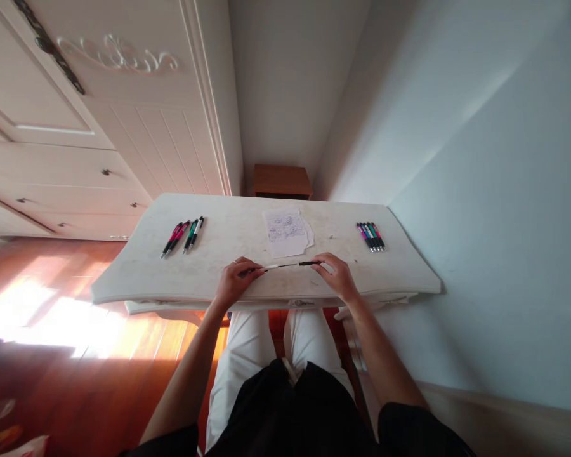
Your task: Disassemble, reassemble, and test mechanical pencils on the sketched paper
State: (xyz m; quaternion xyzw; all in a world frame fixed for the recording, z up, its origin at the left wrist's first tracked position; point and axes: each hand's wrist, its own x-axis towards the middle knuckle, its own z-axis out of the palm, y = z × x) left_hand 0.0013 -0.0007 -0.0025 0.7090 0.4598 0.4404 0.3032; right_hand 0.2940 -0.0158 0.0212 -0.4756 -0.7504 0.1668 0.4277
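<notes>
Your left hand (238, 274) pinches the white barrel (271, 267), your right hand (334, 270) the black grip (307, 263); refill (286, 265) bare, the two apparently unjoined!

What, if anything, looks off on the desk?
The scribbled paper looks ragged at right, as if torn; a small white bit lies nearby. A pen is apart: white part in the left hand, black part in the right hand, thin refill bare between.

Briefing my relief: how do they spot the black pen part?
Find the white desk, then the right hand near its front. It pinches the black pen part, set apart by colour from the white pen part in the left hand.
</notes>
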